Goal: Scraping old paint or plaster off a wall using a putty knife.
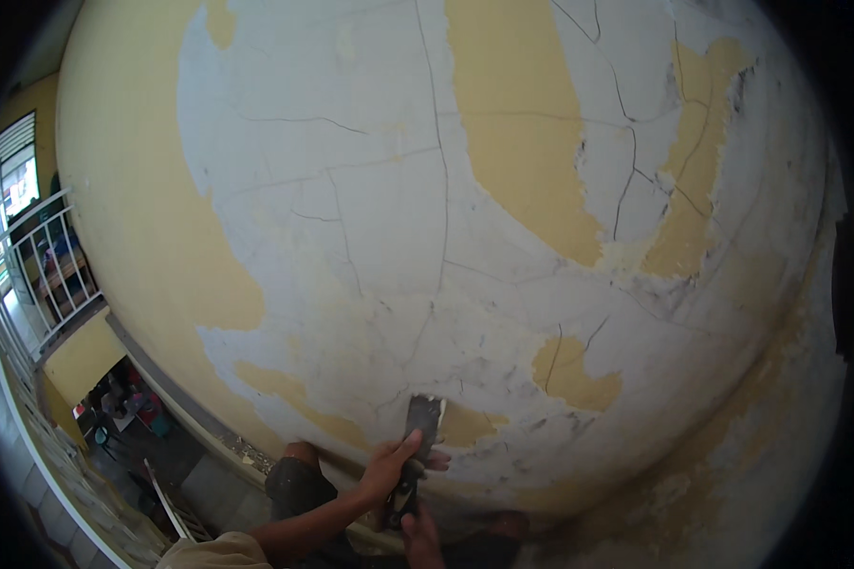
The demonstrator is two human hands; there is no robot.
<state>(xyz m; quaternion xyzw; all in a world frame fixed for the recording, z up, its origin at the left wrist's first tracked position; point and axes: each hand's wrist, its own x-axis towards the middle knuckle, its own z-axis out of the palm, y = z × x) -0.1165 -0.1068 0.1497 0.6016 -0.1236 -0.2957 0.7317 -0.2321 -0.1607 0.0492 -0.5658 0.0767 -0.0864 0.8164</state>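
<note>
A scraper (426, 415) with a broad dark blade and a black handle rests its edge against the wall (351, 228), low down in front of me. Whitish bits cling to the blade's tip. My left hand (389, 471) is closed around the lower blade, thumb on top and fingertips showing on the right side. Behind it, nearer to me, my right hand (421, 538) grips the handle. A yellow patch of paint (473, 427) lies just right of the blade. Elsewhere the wall shows bare whitish areas, ragged yellow paint and dark cracks.
My bent knees, in dark shorts (299, 486), are close to the wall. On the left runs a white metal railing (62, 270), with a lower floor (213, 488) beyond it holding assorted objects. Crumbs of debris (247, 453) lie on a ledge at the wall's foot.
</note>
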